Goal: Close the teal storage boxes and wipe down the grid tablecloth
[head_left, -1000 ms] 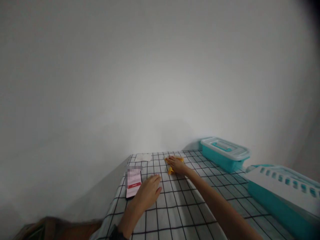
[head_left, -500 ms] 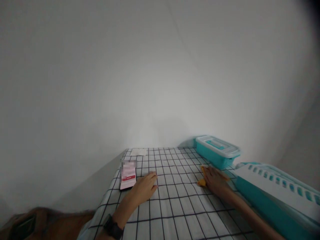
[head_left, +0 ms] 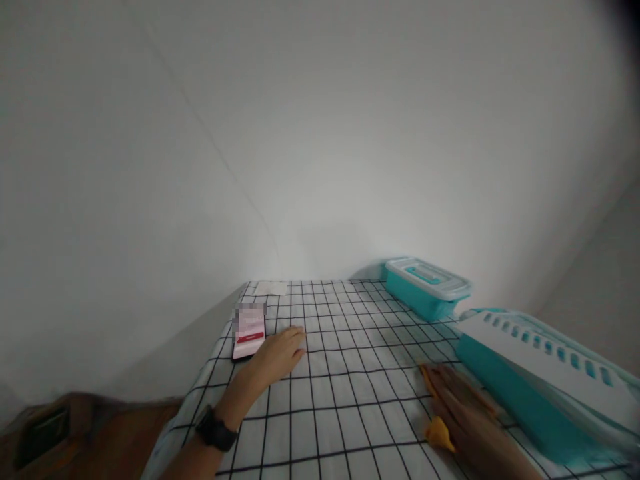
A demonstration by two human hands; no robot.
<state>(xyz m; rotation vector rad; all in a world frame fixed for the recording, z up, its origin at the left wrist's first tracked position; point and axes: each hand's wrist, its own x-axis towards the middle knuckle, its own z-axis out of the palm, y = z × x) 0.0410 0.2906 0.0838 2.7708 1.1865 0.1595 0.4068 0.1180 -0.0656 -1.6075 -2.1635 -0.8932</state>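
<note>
My left hand (head_left: 277, 355) lies flat on the black-and-white checked tablecloth (head_left: 350, 387), fingers stretched out, just right of a phone (head_left: 249, 331) with a lit pink screen. A dark watch sits on that wrist. My right hand (head_left: 463, 407) presses flat on an orange cloth (head_left: 439, 432) near the front right of the table, close beside the large teal box (head_left: 540, 387). Its fingers are extended over the cloth, and only the cloth's edges show from under the hand.
A smaller teal box with a white lid (head_left: 425, 287) stands at the far right by the wall. A white paper slip (head_left: 270, 288) lies at the far left edge. A brown surface (head_left: 75, 433) lies below the table on the left.
My right hand has slid the orange cloth from the far middle of the table rightward and toward me, ending beside the large teal box. The left hand stayed by the phone.
</note>
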